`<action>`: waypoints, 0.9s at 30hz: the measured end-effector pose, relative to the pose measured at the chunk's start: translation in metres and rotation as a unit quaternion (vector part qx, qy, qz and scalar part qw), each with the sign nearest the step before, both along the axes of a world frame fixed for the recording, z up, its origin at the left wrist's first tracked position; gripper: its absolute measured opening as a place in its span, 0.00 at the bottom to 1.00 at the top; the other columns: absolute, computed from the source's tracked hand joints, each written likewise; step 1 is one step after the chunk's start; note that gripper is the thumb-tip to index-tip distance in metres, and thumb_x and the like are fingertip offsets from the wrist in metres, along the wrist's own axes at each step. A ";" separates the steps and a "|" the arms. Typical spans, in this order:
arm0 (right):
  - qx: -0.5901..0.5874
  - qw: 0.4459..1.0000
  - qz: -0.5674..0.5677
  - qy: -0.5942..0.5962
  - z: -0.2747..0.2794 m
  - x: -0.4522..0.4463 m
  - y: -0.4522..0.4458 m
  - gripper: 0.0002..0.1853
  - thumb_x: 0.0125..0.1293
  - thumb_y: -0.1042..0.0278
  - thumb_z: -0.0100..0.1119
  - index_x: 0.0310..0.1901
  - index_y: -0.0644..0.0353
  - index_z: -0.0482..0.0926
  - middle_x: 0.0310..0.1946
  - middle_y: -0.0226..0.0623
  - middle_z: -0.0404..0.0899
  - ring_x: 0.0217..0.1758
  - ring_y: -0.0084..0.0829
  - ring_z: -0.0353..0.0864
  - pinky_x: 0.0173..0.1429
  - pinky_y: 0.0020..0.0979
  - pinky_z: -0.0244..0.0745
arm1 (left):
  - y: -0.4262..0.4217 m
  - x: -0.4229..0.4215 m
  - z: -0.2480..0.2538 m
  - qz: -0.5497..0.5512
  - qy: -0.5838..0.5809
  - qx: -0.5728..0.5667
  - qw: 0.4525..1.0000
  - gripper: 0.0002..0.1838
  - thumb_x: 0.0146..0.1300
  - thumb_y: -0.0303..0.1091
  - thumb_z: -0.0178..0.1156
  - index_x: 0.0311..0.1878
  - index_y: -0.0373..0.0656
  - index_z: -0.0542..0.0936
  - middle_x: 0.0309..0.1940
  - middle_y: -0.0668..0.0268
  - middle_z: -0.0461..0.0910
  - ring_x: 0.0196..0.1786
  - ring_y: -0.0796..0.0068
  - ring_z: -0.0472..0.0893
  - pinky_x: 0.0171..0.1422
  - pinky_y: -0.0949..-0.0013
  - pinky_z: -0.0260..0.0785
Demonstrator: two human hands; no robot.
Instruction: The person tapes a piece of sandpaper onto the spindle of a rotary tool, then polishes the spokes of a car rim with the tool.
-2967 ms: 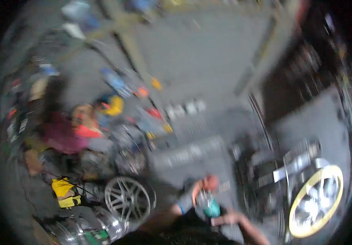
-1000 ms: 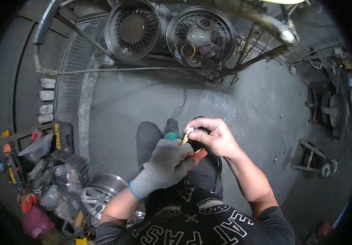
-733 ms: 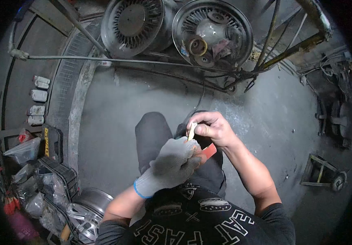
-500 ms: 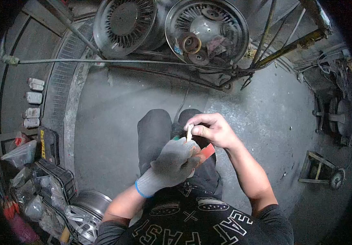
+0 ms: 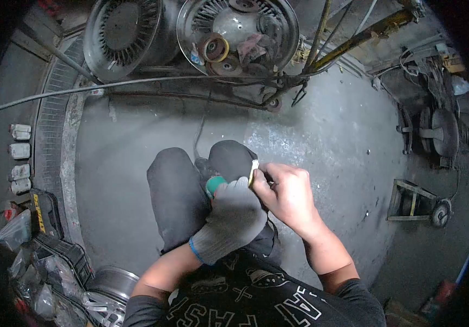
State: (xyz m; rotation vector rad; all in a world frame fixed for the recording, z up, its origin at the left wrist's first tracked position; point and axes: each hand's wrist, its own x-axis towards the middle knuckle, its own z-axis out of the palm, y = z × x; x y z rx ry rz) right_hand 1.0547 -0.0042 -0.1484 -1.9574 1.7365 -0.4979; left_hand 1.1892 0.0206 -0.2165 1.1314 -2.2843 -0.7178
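Observation:
My left hand wears a grey knit glove with a blue cuff and is closed in front of my knees. A rounded green end of an object sticks out beside its thumb side; the rest is hidden by the glove. My right hand is bare and pinches a small pale strip with a yellowish edge between thumb and forefinger. The strip's lower end meets the gloved fingertips. What it is made of, I cannot make out.
A metal bar crosses in front. Behind it stand two wheels, and one wheel holds a tape-like roll and discs. White containers line the left wall. A small wheeled frame is on the right.
The view has shifted, so the surroundings sit further left. The left hand has turned: its orange-red piece is now hidden and more of the green end shows. The right hand still pinches the strip.

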 end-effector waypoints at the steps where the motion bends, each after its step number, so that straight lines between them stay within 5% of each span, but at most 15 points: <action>1: -0.013 1.000 -0.003 0.017 -0.002 -0.001 0.002 0.07 0.59 0.69 0.63 0.32 0.64 0.83 0.23 0.48 0.79 0.25 0.43 0.82 0.33 0.36 0.76 | 0.001 -0.004 -0.005 -0.003 -0.024 -0.035 0.999 0.06 0.45 0.33 0.61 0.25 0.43 0.76 0.26 0.58 0.73 0.30 0.58 0.75 0.33 0.55 0.60; 14: -0.085 0.991 -0.105 0.020 -0.035 -0.008 0.016 0.05 0.57 0.73 0.61 0.31 0.66 0.83 0.21 0.48 0.80 0.25 0.42 0.83 0.33 0.35 0.77 | 0.010 -0.018 -0.028 -0.012 -0.009 -0.043 0.999 0.07 0.48 0.32 0.61 0.30 0.42 0.77 0.25 0.60 0.74 0.34 0.56 0.77 0.35 0.53 0.62; 16: -0.003 0.988 -0.121 -0.095 -0.029 -0.014 0.017 0.07 0.56 0.71 0.62 0.33 0.66 0.84 0.27 0.53 0.81 0.30 0.48 0.84 0.36 0.40 0.78 | 0.007 -0.019 -0.018 0.010 -0.014 -0.069 0.997 0.05 0.46 0.34 0.60 0.22 0.45 0.76 0.24 0.62 0.71 0.28 0.62 0.73 0.31 0.57 0.57; 27: -0.067 0.987 -0.148 -0.013 -0.049 -0.008 0.022 0.06 0.55 0.72 0.61 0.30 0.66 0.82 0.24 0.53 0.80 0.30 0.50 0.84 0.36 0.41 0.78 | 0.008 -0.022 -0.042 -0.007 -0.001 -0.078 0.997 0.06 0.47 0.35 0.61 0.22 0.47 0.75 0.22 0.63 0.71 0.27 0.61 0.73 0.30 0.57 0.57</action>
